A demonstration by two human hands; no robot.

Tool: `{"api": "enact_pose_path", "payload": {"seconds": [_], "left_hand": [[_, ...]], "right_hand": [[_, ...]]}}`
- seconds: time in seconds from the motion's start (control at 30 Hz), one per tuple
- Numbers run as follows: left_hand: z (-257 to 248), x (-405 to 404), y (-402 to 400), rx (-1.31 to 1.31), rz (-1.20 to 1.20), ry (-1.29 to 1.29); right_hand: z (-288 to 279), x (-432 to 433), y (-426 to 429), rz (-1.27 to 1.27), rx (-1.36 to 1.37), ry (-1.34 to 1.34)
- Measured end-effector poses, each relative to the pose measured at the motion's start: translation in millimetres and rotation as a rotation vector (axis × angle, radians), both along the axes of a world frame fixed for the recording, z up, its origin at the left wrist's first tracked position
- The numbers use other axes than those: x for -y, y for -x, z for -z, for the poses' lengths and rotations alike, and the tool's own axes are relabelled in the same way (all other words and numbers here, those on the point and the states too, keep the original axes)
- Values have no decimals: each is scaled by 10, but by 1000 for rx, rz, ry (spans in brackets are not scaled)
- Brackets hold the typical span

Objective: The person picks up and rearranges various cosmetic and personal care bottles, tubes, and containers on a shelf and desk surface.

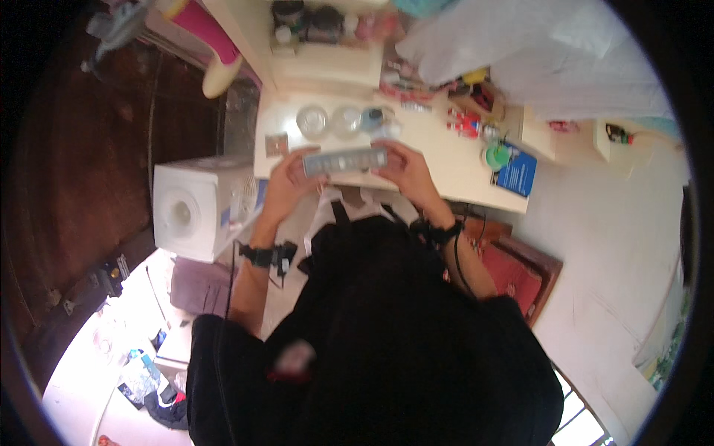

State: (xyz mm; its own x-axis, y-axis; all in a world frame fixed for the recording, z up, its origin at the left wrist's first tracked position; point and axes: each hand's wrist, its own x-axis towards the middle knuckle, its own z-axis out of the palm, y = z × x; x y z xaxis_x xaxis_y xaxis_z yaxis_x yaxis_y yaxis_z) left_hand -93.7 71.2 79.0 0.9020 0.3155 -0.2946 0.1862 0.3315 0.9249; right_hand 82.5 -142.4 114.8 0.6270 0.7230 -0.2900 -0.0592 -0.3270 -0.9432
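Observation:
Both of my hands grip a flat, greyish rectangular case (345,162) over the near edge of a cream desk. It looks partly clear, with a row of pale shapes along its face that are too blurred to name. My left hand (291,175) holds the left end, and my right hand (403,167) has the right end. Just beyond the case stand a round clear container (312,121), a second clear container (347,121) and a transparent item with a dark cap (375,116). A small square brownish piece (276,145) lies beside my left hand.
At the desk's (446,167) right lie a red-and-white toy figure (464,124), a green-topped container (496,156) and a blue printed box or book (517,169). A white boxy appliance (187,209) stands left. A red-seated wooden chair (516,273) is at right. Whitish sheeting (535,56) hangs above.

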Motion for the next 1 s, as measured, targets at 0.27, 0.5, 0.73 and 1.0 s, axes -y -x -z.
{"api": "enact_pose_path", "payload": {"seconds": [0.27, 0.5, 0.73, 1.0], "left_hand": [[-88, 23, -157, 29, -77, 130], [-834, -240, -706, 197, -334, -2], [-1412, -584, -1466, 315, -530, -1187], [-1413, -729, -1700, 278, -320, -1606]], "right_hand": [[-126, 39, -164, 65, -250, -55], [-609, -410, -561, 246, -36, -244], [-1116, -1434, -1327, 428, -50, -449], [-1168, -1709, -1456, 398, 362, -310]]}}
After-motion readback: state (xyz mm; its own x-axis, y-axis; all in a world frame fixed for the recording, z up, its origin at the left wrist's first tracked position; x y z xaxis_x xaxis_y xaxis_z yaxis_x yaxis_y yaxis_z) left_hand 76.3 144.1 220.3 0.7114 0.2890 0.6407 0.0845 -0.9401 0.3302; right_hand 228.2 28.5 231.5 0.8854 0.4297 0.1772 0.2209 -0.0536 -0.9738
